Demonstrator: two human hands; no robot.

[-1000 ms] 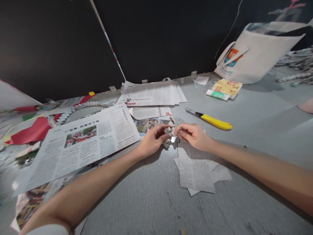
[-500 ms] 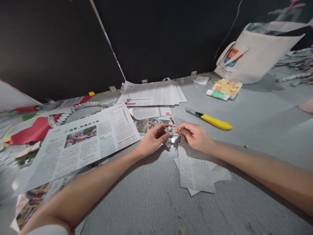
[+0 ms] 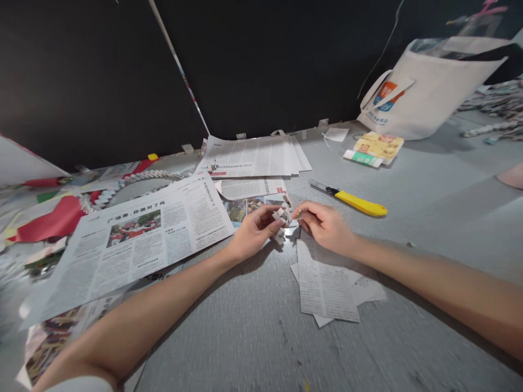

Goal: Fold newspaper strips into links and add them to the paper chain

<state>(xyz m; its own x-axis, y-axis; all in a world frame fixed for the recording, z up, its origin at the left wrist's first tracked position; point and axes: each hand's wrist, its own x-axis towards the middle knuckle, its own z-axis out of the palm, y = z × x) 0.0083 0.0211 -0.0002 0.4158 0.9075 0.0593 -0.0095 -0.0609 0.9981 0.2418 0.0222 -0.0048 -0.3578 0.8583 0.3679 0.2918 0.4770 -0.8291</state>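
My left hand (image 3: 254, 234) grips a short folded-paper chain (image 3: 279, 236), a zigzag of small grey-white folded strips, between thumb and fingers. Just to its right, my right hand (image 3: 324, 226) is closed in a pinch at the chain's right side, on what looks like a small folded paper strip (image 3: 299, 214). Part of the chain is hidden by the left fingers. Cut newspaper pieces (image 3: 327, 277) lie on the table below my right hand. A yellow box cutter (image 3: 359, 202) with its blade out rests beyond that hand.
A large newspaper sheet (image 3: 163, 228) lies at left, next to a longer paper chain (image 3: 147, 174) and red paper (image 3: 57, 218). Stacked sheets (image 3: 253, 155) lie at the back. A glue stick (image 3: 362, 158), a yellow packet (image 3: 379, 144) and a white bag (image 3: 433, 87) stand at right.
My right fingertips have shifted very slightly at the small strip, and the chain has turned a little in my left hand. Everything else on the table stays in place.
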